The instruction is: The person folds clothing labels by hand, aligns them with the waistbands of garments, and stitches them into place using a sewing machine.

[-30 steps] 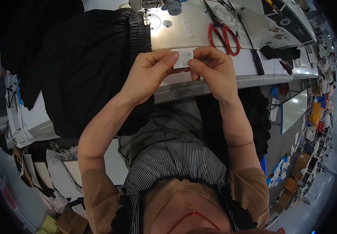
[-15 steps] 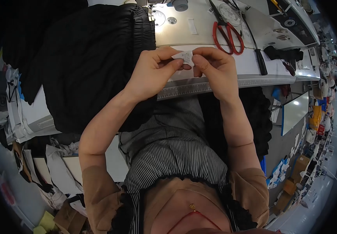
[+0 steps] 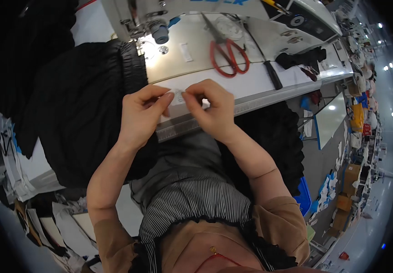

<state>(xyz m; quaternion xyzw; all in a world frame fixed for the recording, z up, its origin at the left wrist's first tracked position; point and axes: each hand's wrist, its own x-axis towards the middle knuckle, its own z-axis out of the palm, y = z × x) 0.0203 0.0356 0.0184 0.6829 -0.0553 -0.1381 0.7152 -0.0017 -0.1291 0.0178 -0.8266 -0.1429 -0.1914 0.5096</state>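
Note:
Between my hands, above the table's front edge, is a small white label with faint print. My left hand pinches its left side between thumb and fingers. At its right side, the thumb and forefinger of my right hand are pinched together on it. A black garment with a gathered waistband lies to the left of my left hand, its band edge near the sewing machine's needle area.
Red-handled scissors and a black-handled tool lie beyond my right hand. A small white strip sits on the machine bed. A metal ruler runs along the table edge. Dark cloth hangs below, at right.
The view has shifted, showing more of the sewing machine. My hands have moved left in the view with the label, which now lies flatter between them.

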